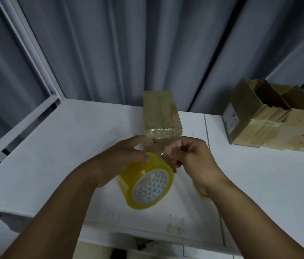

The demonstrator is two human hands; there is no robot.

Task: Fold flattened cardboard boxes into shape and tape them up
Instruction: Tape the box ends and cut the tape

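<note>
Head view: nearest us, two bare forearms reach in over the near edge of the white table. The left hand curls over a yellow tape roll, thumb on its upper rim, holding it tilted so the patterned white core faces us; we cannot tell whether the roll touches the table. Just beside it, the right hand has its fingers curled and pinches the loose clear tape end coming off the top of the roll. Both hands are clamped, close together but not touching. Behind the right wrist a second roll lies on the table, and that wrist hides all but a yellow arc of it. Directly beyond the hands stands the small box, closed, with shiny clear tape across its near top edge. The knuckles cover the lower part of its near face. A thin seam runs across the tabletop to the right of it. Toward the far right corner sits an open carton, cut off by the picture's edge, with a pale label on its side and flattened cardboard pieces stacked inside; we cannot count those. We count two hands, two rolls, one closed box and one open carton. Behind the far edge hangs a grey pleated curtain, and a white frame slants down toward the table's far left corner.
</note>
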